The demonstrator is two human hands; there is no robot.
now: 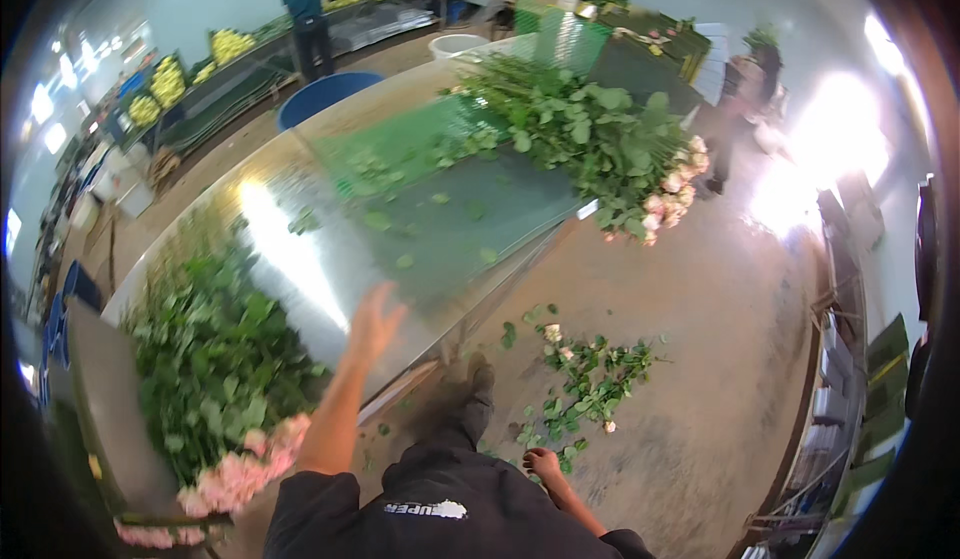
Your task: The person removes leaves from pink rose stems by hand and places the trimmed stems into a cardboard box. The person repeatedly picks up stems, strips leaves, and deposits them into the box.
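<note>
My left hand (375,319) reaches over the near edge of the metal-topped table (300,259), fingers spread and holding nothing. Left of it lies a large heap of pink roses with leafy stems (225,349), the blooms toward me. My right hand (541,463) hangs low by my side with curled fingers; whether anything is in it cannot be told. Farther along the table lies another pile of pale pink roses (600,124), blooms over the edge. Loose leaves are scattered on the table's green covering (450,214).
Fallen leaves and a few roses (592,386) litter the floor. A blue tub (322,98) and a white tub (457,45) stand beyond the table. A person (306,19) works at a far bench; another person (739,101) is at the right. Shelving (832,379) lines the right side.
</note>
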